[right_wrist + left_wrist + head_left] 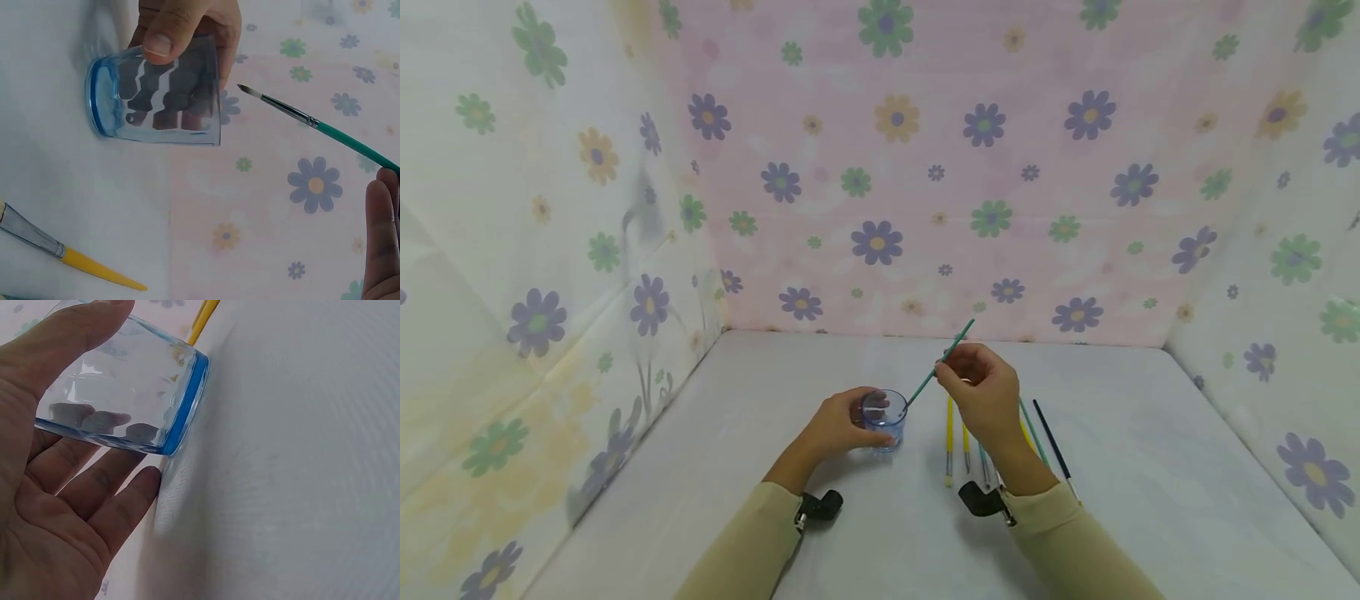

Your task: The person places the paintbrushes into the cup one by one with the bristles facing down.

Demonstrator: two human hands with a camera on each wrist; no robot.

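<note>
My left hand [838, 427] grips a clear drinking glass [169, 125] with a thick blue base, thumb on one side and fingers round the other. Close over the white table, the glass has its mouth facing up. A green-handled paintbrush [937, 367] is pinched between the thumb and fingers of my right hand [990, 396]. Its dark pointed bristles angle down toward the glass; in the right wrist view they are just outside the mouth, apart from the rim. Part of the right hand's fingers [382, 231] shows at that view's edge.
Several paintbrushes lie side by side under and beside my right forearm, among them a yellow brush [950, 433] and a black brush [1051, 437]. The white table [715, 467] meets a flowered cloth backdrop [940, 200] behind and at both sides.
</note>
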